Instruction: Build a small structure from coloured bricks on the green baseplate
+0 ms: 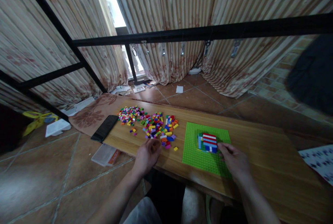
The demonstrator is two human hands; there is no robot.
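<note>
A small toy brick model [209, 143] with a red-and-white striped top and blue, green and white sides stands on the green baseplate [192, 158]. My right hand [232, 156] is closed, its thumb and index finger pinching at the model's right edge. Over at the near side of a loose heap of coloured toy bricks [156, 125], my left hand [149, 152] hovers with its fingers curled together. Whatever lies between those left fingertips, if anything, is hidden. One yellow brick [176, 148] lies apart, between the heap and the baseplate.
A pile of tinier bricks [130, 114] lies farther left on the wooden table [260, 144]. A black phone-like slab [104, 128] rests at the table's left end. Below it, a clear plastic box [105, 154] sits on the floor. A black metal bar [166, 35] crosses beyond the table.
</note>
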